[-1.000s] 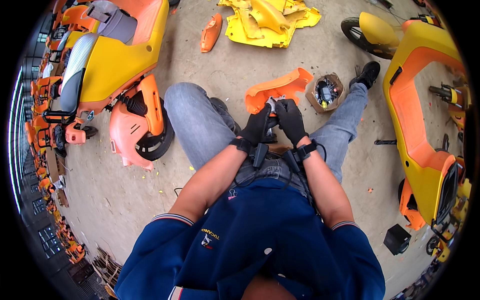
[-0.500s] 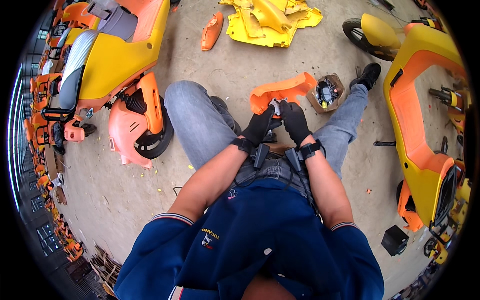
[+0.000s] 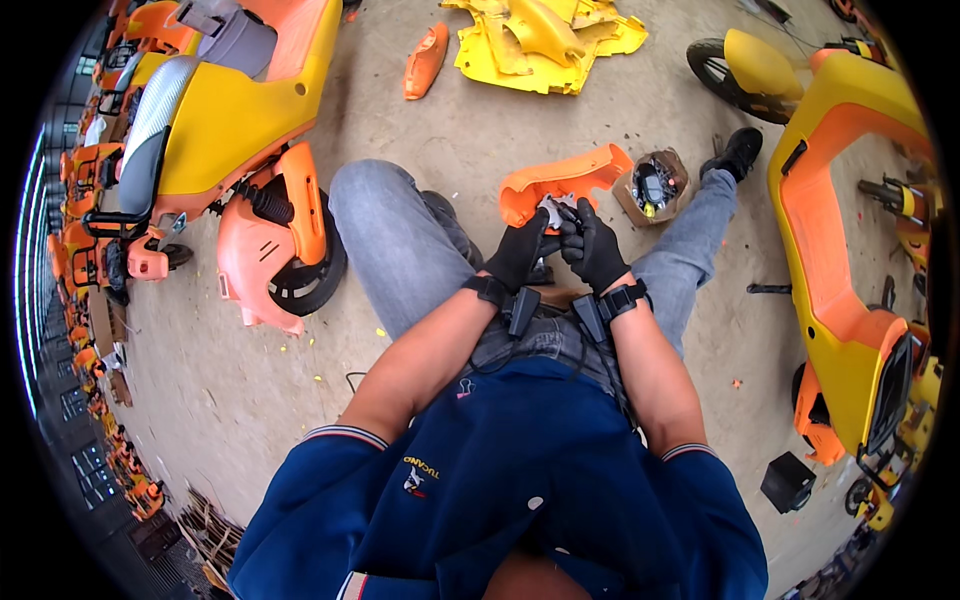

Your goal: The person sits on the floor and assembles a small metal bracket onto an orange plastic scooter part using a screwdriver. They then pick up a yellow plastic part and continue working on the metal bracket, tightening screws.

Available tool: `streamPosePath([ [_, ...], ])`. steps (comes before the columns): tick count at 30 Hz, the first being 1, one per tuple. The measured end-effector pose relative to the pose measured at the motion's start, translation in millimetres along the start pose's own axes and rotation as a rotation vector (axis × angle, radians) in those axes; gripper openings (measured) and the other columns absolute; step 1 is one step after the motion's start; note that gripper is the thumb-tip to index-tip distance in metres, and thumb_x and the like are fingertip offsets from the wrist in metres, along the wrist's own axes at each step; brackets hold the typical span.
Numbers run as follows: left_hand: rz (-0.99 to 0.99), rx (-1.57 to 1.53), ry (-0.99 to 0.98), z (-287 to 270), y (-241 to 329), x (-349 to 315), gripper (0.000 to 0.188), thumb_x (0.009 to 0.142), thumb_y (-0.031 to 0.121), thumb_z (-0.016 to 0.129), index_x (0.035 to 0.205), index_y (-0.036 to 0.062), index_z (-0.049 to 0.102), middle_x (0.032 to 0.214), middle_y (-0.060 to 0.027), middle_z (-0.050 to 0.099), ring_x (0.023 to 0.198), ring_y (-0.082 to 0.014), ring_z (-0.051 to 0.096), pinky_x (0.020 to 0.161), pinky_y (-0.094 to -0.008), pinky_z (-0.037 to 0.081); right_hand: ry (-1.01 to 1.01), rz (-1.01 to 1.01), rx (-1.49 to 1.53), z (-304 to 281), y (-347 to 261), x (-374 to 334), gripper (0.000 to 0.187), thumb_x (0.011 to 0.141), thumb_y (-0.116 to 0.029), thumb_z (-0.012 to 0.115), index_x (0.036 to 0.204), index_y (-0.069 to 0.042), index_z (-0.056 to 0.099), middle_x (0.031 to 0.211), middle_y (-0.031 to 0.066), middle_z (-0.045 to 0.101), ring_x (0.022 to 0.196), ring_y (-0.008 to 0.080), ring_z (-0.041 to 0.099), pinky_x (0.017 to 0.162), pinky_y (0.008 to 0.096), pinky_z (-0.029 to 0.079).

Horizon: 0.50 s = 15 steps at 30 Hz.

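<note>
Both my hands wear black gloves and meet between my knees. An orange curved plastic scooter panel [image 3: 560,182] lies just beyond them, its hollow side toward me. At its near edge is a small silver-grey metal part [image 3: 555,212]. My left hand [image 3: 517,250] is closed around the near left side of this grey part. Beside it, my right hand [image 3: 592,250] is closed with the thumb raised and the fingers curled at the part's right end. Whatever sits inside the right fingers is too small and dark to make out.
A cardboard box of small parts [image 3: 655,188] stands by my right foot. Yellow-orange scooters flank me, one at left [image 3: 225,125] and one at right [image 3: 830,220]. Ahead lie yellow body panels [image 3: 545,50] and an orange panel [image 3: 425,62]. A black box [image 3: 788,482] sits at lower right.
My right hand has turned and shifted slightly right, its thumb now raised, uncovering more of the grey metal part. The left hand and orange panel have hardly moved.
</note>
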<state>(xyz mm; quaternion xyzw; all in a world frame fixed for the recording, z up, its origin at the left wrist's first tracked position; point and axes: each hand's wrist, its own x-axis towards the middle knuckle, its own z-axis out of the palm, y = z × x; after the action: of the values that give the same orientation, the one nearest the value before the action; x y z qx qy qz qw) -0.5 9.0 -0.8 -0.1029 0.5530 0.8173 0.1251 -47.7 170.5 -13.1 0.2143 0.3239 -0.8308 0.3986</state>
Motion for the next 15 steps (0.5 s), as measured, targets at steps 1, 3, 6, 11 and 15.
streamPosePath([
  [1, -0.049, -0.138, 0.007, 0, -3, 3, 0.032, 0.103, 0.021, 0.044, 0.126, -0.0002, 0.049, 0.117, -0.0095, 0.06, 0.103, -0.0184, 0.063, 0.088, -0.0304, 0.054, -0.018, 0.003, 0.046, 1, 0, 0, 0.036, 0.098, -0.047, 0.05, 0.099, -0.012, 0.059, 0.07, -0.0026, 0.049, 0.048, 0.0059, 0.035, 0.042, 0.0203, 0.028],
  [3, -0.145, -0.413, 0.021, -1, -9, 7, 0.033, 0.103, 0.023, 0.044, 0.126, 0.001, 0.049, 0.117, -0.0096, 0.06, 0.1, -0.0175, 0.064, 0.087, -0.03, 0.055, -0.019, 0.028, 0.078, 1, 0, -2, 0.035, 0.099, -0.046, 0.049, 0.1, -0.013, 0.059, 0.069, -0.0033, 0.048, 0.048, 0.0046, 0.034, 0.042, 0.0194, 0.027],
  [6, -0.163, -0.356, 0.022, 0, -5, 6, 0.034, 0.103, 0.023, 0.044, 0.129, 0.0018, 0.048, 0.118, -0.0112, 0.059, 0.102, -0.018, 0.063, 0.088, -0.0307, 0.055, -0.003, -0.02, -0.153, -1, -3, -2, 0.032, 0.1, -0.042, 0.049, 0.101, -0.012, 0.058, 0.071, 0.001, 0.053, 0.051, 0.0098, 0.044, 0.045, 0.0235, 0.034],
  [11, -0.082, -0.143, 0.0, 2, 4, -2, 0.036, 0.103, 0.018, 0.045, 0.133, -0.0012, 0.044, 0.12, -0.0111, 0.058, 0.105, -0.0194, 0.062, 0.092, -0.0302, 0.053, 0.295, -0.815, -1.376, 30, 5, -4, 0.027, 0.097, -0.032, 0.052, 0.104, -0.006, 0.058, 0.085, 0.0145, 0.064, 0.074, 0.0309, 0.064, 0.065, 0.0379, 0.05],
  [15, 0.291, 0.368, -0.071, -4, 8, -9, 0.035, 0.103, 0.012, 0.043, 0.134, -0.0034, 0.041, 0.12, -0.0108, 0.058, 0.108, -0.0186, 0.059, 0.092, -0.0298, 0.052, 0.317, -0.734, -1.338, 43, 7, -13, 0.029, 0.098, -0.034, 0.052, 0.105, -0.007, 0.058, 0.082, 0.0098, 0.064, 0.066, 0.0257, 0.061, 0.06, 0.0344, 0.048],
])
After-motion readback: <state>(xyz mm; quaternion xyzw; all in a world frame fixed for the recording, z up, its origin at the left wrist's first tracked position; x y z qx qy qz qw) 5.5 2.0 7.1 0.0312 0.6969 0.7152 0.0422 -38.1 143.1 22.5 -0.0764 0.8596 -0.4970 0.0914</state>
